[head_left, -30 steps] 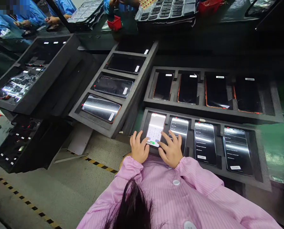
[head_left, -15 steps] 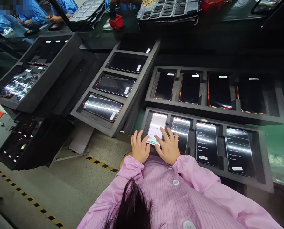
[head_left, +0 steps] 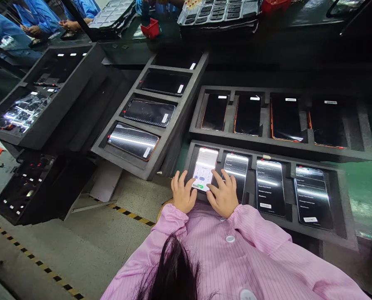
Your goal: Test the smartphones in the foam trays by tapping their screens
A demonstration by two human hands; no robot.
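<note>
A phone with a bright white keypad screen point(head_left: 205, 162) lies in the leftmost slot of the near grey foam tray point(head_left: 342, 208). My left hand point(head_left: 184, 193) is at its lower left edge, fingers apart, holding nothing. On the other side, my right hand point(head_left: 224, 193) has its fingers spread, with fingertips by the screen's right edge and over the neighbouring phone point(head_left: 237, 166). Farther right in that tray, two phones point(head_left: 270, 183) point(head_left: 312, 193) show dark screens with white text lines.
Behind sits a second foam tray point(head_left: 255, 141) with dark, orange-edged phones. Another tray point(head_left: 123, 162) of phones slants at the left, and a deep black box point(head_left: 57, 112) stands beyond it. People in blue sleeves point(head_left: 38, 16) work at the upper left, near a red bin point(head_left: 150, 29).
My right hand has shifted slightly right, its fingers moving off the white keypad toward the screen's edge. Characters now show above the keypad. My left hand stays in place.
</note>
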